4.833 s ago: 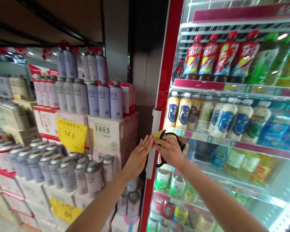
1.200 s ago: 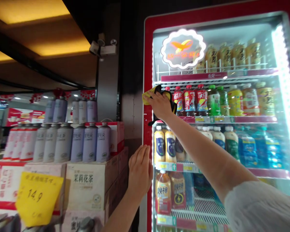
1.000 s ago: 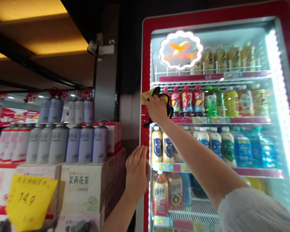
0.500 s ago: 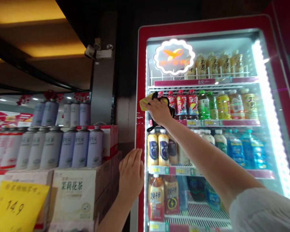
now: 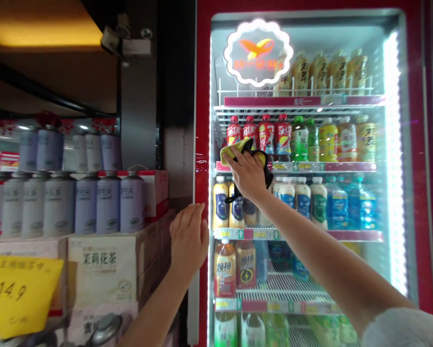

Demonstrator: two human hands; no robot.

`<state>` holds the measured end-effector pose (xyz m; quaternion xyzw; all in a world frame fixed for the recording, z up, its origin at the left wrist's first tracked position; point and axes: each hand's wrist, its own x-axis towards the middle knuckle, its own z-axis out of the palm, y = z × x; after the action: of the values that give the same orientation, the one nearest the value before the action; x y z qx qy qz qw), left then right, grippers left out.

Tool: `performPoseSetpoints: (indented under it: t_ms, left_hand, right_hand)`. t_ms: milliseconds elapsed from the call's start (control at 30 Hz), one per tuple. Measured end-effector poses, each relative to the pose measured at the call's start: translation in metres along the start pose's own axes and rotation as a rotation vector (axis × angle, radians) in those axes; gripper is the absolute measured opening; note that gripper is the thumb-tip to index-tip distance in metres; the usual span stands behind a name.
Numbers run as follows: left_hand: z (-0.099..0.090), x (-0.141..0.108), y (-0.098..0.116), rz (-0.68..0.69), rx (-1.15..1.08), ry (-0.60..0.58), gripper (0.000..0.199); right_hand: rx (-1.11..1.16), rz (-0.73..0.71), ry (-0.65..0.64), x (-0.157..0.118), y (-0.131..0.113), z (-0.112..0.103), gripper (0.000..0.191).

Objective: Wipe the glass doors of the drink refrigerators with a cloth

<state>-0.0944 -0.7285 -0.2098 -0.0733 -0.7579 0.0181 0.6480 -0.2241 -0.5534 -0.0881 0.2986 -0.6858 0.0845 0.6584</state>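
Note:
My right hand (image 5: 248, 173) presses a yellow and black cloth (image 5: 234, 150) flat on the glass door of a lit drinks fridge, in front of the red-capped bottles. Part of the cloth's black edge hangs below and to the right of the fingers. My left hand (image 5: 190, 235) rests at the fridge's red left frame (image 5: 203, 106), lower than the right hand. Its fingers lie extended, side by side, and nothing shows in it.
Behind the glass stand rows of bottles (image 5: 299, 140) on shelves. A glowing round sign (image 5: 258, 53) is high on the door. At left, lilac cans (image 5: 110, 202) stand on boxes (image 5: 102, 270), with a yellow price card (image 5: 21, 294) in front.
My right hand and the cloth have moved right, from the fridge's left frame onto the glass. My left hand stays near the frame. The view has shifted, showing more lower shelves.

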Motion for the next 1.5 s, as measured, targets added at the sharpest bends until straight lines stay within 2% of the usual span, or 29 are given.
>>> performPoseSetpoints:
  t_ms: [200,433,500,600,700,767,833,933,1000,1067,1133,1200,1233,1300,1367,1433,1500]
  left_hand:
    - [-0.002,0.005,0.005,-0.024,-0.012,-0.012,0.038]
    - [-0.002,0.005,0.007,-0.062,-0.038,-0.044,0.039]
    - [-0.002,0.005,0.005,-0.056,-0.038,-0.052,0.039]
    - [-0.002,0.005,0.001,-0.029,-0.026,-0.059,0.039]
    - [-0.003,0.006,-0.004,0.005,0.004,-0.06,0.04]
    - [-0.004,0.008,-0.006,0.029,0.033,-0.054,0.039]
    - [-0.005,0.011,-0.008,0.053,0.066,-0.036,0.037]
    - [-0.005,0.014,-0.01,0.08,0.112,-0.005,0.036]
    - [-0.004,0.013,-0.012,0.089,0.122,0.004,0.036]
    - [-0.003,0.01,-0.014,0.11,0.109,0.002,0.037]
    - [-0.002,0.004,-0.015,0.146,0.09,-0.003,0.039]
    - [0.0,0.0,-0.014,0.178,0.082,-0.002,0.044]
    - [0.001,-0.001,-0.011,0.194,0.079,0.002,0.047]
    - [0.006,0.0,-0.003,0.238,0.06,0.008,0.054]
    - [0.013,0.007,0.011,0.299,0.017,0.001,0.059]
    - [0.023,0.015,0.028,0.347,-0.034,-0.017,0.061]
    - [0.032,0.021,0.044,0.372,-0.074,-0.039,0.062]
  right_hand:
    - [0.017,-0.054,-0.067,-0.068,-0.021,-0.002,0.055]
    - [0.088,-0.117,-0.18,-0.159,-0.064,0.004,0.055]
    - [0.13,-0.205,-0.209,-0.184,-0.074,0.005,0.051]
    - [0.205,-0.431,-0.222,-0.206,-0.078,0.006,0.045]
    - [0.232,-0.583,-0.187,-0.194,-0.07,0.008,0.039]
    - [0.203,-0.578,-0.187,-0.166,-0.058,0.007,0.041]
    - [0.142,-0.501,-0.219,-0.128,-0.042,0.003,0.046]
    - [0.047,-0.31,-0.217,-0.073,-0.009,-0.007,0.051]
    - [0.0,-0.158,-0.176,-0.053,0.016,-0.015,0.052]
    - [-0.036,0.037,-0.098,-0.056,0.037,-0.021,0.052]
    - [-0.066,0.237,-0.002,-0.078,0.047,-0.023,0.053]
    - [-0.084,0.312,0.045,-0.108,0.045,-0.022,0.055]
    - [-0.084,0.269,0.029,-0.119,0.04,-0.02,0.055]
    - [-0.065,0.087,-0.064,-0.129,0.029,-0.018,0.057]
    - [-0.042,-0.065,-0.162,-0.116,0.025,-0.02,0.056]
    - [-0.043,-0.078,-0.205,-0.09,0.032,-0.025,0.053]
    - [-0.067,-0.002,-0.199,-0.065,0.049,-0.032,0.052]
